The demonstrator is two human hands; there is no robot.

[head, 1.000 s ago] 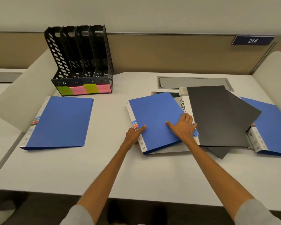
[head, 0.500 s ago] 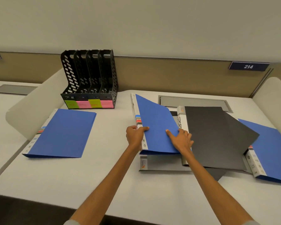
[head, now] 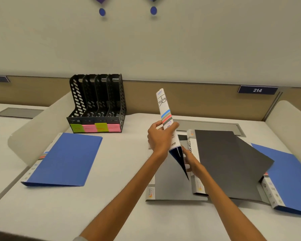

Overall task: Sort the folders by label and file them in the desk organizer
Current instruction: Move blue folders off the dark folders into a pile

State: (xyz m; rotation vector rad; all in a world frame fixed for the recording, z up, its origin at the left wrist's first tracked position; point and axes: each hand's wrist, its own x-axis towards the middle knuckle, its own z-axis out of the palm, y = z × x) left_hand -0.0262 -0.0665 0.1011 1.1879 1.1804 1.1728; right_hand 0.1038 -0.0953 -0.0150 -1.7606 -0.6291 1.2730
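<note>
Between both hands, raised off the desk, the blue HR folder [head: 165, 112] tilts upright with its spine facing the camera. The left hand [head: 159, 138] grips the spine midway. The right hand [head: 192, 163] touches the lower covers from behind, its grip hidden. The desk organizer [head: 97, 101] stands well left of the left hand.

Head-worn camera looks forward and down across the desk [head: 120, 153].

Perforated black plastic organizer [head: 97, 101], matt blue folder [head: 64, 159] covers, glossy white spine [head: 164, 108], smooth pale desktop [head: 76, 206]
</note>
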